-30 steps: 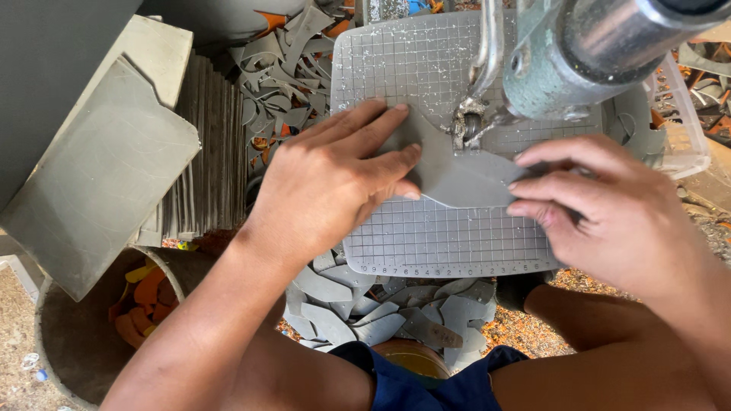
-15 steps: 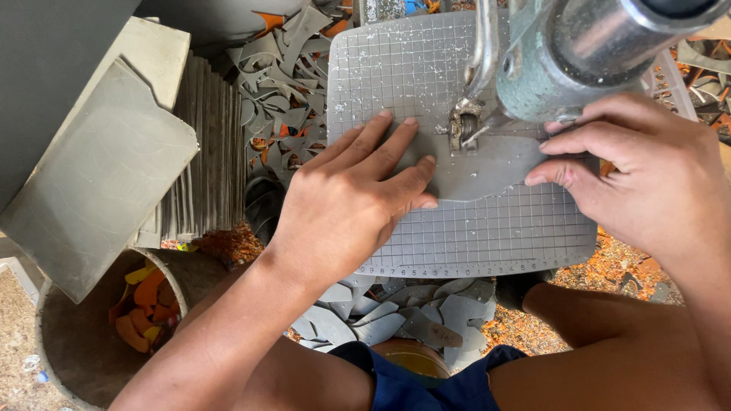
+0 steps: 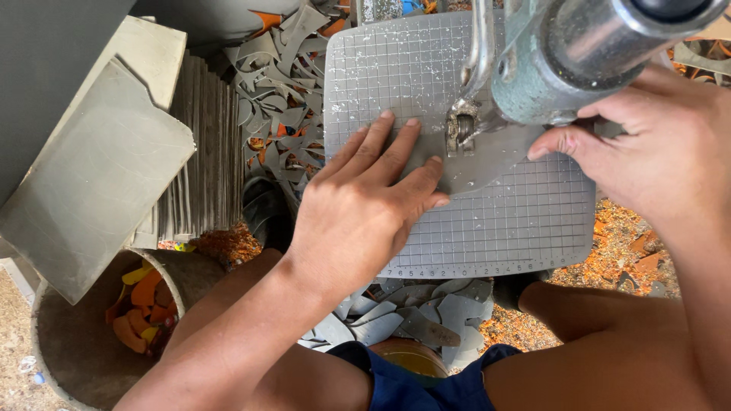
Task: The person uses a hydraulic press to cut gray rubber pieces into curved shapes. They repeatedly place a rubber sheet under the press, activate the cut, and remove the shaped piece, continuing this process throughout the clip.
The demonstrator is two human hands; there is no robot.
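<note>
A flat grey sheet piece (image 3: pixel 487 164) lies on the gridded machine table (image 3: pixel 525 221) under the cutting head (image 3: pixel 461 129) of a green-grey machine (image 3: pixel 579 53). My left hand (image 3: pixel 365 205) presses flat on the sheet's left part, fingers spread and pointing at the cutting head. My right hand (image 3: pixel 655 152) holds the sheet's right side, thumb on top beside the machine body. Part of the sheet is hidden under the machine.
A stack of grey sheets (image 3: pixel 106 167) stands at the left. Grey offcuts (image 3: pixel 274 84) pile behind the table, more (image 3: pixel 411 320) lie below its front edge. A round bin (image 3: pixel 91 335) with orange and yellow scraps sits bottom left. Orange shavings (image 3: pixel 624 251) cover the floor at right.
Both hands have pushed the grey sheet away from me, further under the cutting head; less of the sheet now shows in front of the machine.
</note>
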